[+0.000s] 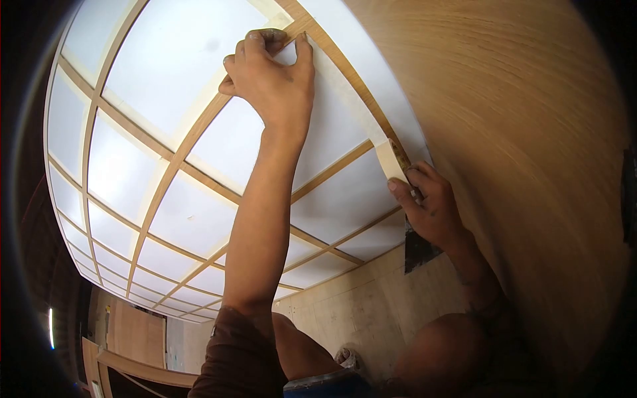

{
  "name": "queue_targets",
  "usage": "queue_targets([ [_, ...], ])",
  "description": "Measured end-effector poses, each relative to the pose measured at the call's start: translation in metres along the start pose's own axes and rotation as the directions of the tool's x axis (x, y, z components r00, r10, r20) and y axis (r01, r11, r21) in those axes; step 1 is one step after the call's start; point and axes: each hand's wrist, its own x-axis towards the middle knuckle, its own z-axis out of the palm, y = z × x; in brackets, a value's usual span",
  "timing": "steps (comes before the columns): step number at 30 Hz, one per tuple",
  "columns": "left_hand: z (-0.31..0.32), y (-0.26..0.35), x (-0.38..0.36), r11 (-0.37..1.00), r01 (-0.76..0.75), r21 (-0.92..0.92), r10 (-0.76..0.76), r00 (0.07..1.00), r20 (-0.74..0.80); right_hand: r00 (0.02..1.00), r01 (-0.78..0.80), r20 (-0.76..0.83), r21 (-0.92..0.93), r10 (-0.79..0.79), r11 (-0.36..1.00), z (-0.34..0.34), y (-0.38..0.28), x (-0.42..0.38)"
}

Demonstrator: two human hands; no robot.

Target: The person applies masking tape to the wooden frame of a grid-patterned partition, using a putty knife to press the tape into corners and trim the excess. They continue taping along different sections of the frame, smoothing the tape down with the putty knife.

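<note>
A strip of masking tape (pixel 346 95) runs along the inner edge of a curved wooden strip (pixel 355 83) on a white panel (pixel 199 205). My left hand (pixel 272 76) is at the upper end of the tape, fingers bent and thumb apart, fingertips resting where wooden strips meet. My right hand (pixel 431 202) pinches the lower part of the tape between thumb and fingers, where a wider cream length (pixel 390 162) lifts from the panel. Whatever else sits inside that palm is hidden. Just below the right hand shows a dark triangular piece (pixel 419 251).
Wooden strips form a grid over the panel, several edged with tape. A broad wood-grained surface (pixel 531 146) lies to the right. Below is a pale floor (pixel 352 298), with my knee (pixel 441 351) in front. A wooden frame (pixel 142 368) and boards stand at lower left.
</note>
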Motion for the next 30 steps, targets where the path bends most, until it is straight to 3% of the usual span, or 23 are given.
queue_targets([
  [2,0.001,-0.003,-0.002,0.999,-0.045,0.024,0.044,0.999,0.002,1.000,-0.015,0.010,0.007,0.015,1.000,-0.001,-0.001,0.001],
  [7,0.002,-0.017,-0.006,0.943,-0.330,0.051,0.329,0.944,0.019,0.994,-0.104,0.034,0.045,0.103,0.994,-0.003,-0.001,0.006],
  [11,-0.002,-0.020,-0.005,0.920,-0.385,0.073,0.383,0.923,0.036,0.989,-0.138,0.064,0.088,0.133,0.987,-0.001,-0.002,0.007],
  [13,-0.006,-0.017,-0.005,0.907,-0.409,0.101,0.409,0.912,0.019,0.999,-0.019,-0.035,0.056,0.021,0.998,0.005,0.010,0.004],
  [14,0.005,-0.028,-0.003,0.903,-0.420,-0.085,0.422,0.907,-0.005,0.996,-0.086,-0.027,0.085,0.089,0.993,0.003,0.021,-0.001],
  [16,0.010,-0.037,-0.005,0.907,-0.417,0.058,0.405,0.902,0.151,0.986,-0.163,0.062,0.173,0.154,0.971,0.011,0.038,-0.006],
  [17,0.017,-0.043,-0.004,0.854,-0.506,0.120,0.489,0.861,0.141,0.984,-0.167,0.087,0.153,0.155,0.974,0.016,0.040,-0.006],
  [19,0.033,-0.055,-0.006,0.893,-0.440,-0.091,0.449,0.882,0.141,0.976,-0.181,0.137,0.079,0.169,0.980,0.006,0.045,-0.006],
  [20,0.052,-0.059,-0.004,0.877,-0.408,-0.254,0.438,0.896,0.072,0.973,-0.183,0.147,0.020,0.178,0.983,-0.007,0.045,-0.002],
  [21,0.041,-0.054,0.004,0.876,-0.445,-0.185,0.461,0.886,0.049,0.969,-0.182,0.159,-0.043,0.187,0.982,-0.017,0.041,0.002],
  [22,0.065,-0.053,0.001,0.861,-0.509,0.022,0.507,0.860,0.047,0.966,-0.187,0.159,-0.117,0.205,0.975,-0.030,0.035,0.001],
  [25,0.037,-0.051,0.014,0.831,-0.557,0.004,0.550,0.822,0.151,0.948,-0.200,0.172,-0.328,0.266,0.923,-0.036,0.009,0.005],
  [26,0.028,-0.048,0.014,0.828,-0.561,-0.004,0.552,0.814,0.180,0.945,-0.194,0.193,-0.324,0.265,0.926,-0.028,-0.010,0.007],
  [28,0.008,-0.050,0.017,0.813,-0.583,-0.013,0.571,0.791,0.220,0.913,-0.349,0.031,-0.456,0.406,0.819,-0.006,-0.061,0.010],
  [30,-0.002,-0.040,0.019,0.802,-0.598,-0.015,0.581,0.773,0.255,0.872,-0.362,0.096,-0.532,0.480,0.765,-0.012,-0.062,0.017],
])
